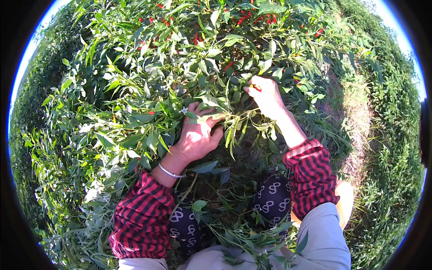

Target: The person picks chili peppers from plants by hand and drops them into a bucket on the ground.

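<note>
My right hand is among the leaves right of centre, fingers closed on a small red chili pepper that shows only partly. Lower and to the left, my left hand reaches into a leafy chili branch. Leaves cover some of its fingers, so whether they grip a stem is hidden. A small white flower sits beside the left fingers. Slender green chili peppers appear to hang between the hands. Farther out, several red chili peppers show through the foliage.
Dense chili plants surround me in front and on the left. A strip of bare ground runs along the right, with another green row beyond it. Cut or loose leafy stems lie across my lap between my patterned dark knees.
</note>
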Tool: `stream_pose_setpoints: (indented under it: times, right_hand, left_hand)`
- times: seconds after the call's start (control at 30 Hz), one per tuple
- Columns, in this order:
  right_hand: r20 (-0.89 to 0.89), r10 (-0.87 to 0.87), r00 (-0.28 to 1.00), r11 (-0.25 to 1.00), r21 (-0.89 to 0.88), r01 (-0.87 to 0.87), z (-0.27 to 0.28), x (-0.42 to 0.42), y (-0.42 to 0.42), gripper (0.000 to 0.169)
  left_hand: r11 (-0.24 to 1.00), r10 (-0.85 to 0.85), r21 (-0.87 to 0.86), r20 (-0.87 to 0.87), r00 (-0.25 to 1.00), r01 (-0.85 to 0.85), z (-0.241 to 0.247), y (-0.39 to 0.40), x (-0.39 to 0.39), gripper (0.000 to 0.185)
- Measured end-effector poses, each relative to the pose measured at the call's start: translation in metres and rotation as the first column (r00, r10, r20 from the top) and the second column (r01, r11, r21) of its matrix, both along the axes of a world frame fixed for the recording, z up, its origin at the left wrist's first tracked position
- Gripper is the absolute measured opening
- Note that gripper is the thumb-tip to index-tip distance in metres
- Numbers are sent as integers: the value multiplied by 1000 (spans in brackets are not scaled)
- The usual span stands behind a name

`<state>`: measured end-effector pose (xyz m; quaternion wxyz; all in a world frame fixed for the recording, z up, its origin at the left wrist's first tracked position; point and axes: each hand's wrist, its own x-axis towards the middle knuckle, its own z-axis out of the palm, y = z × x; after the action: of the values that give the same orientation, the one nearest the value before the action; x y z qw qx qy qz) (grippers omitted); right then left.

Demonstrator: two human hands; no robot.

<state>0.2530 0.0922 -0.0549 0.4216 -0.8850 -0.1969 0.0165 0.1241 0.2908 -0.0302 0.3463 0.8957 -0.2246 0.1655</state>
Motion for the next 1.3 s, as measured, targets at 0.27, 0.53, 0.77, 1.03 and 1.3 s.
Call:
stream_pose_setpoints:
  times: [0.27,0.53,0.77,1.03,1.3]
  right_hand:
    - [403,-117,908,991,111,79,-90,-33,-2,13]
    - [154,-137,979,960,264,93,-50,-48,-2,20]
    - [-102,-56,993,980,184,74,-24,-48,-16,37]
    - [24,-35,999,944,330,25,17,-50,-26,25]
    - [342,66,937,890,-445,100,19,46,24,11]
  left_hand:
    - [875,-102,-484,-226,969,-21,51,-69,60,27]
    - [886,451,176,-103,886,-430,-46,-52,97,21]
    - [906,297,-244,-218,930,-346,-83,-36,100,18]
    - [950,53,-268,-366,929,-160,-114,-43,94,30]
    - [965,151,204,82,985,-165,-103,-52,80,19]
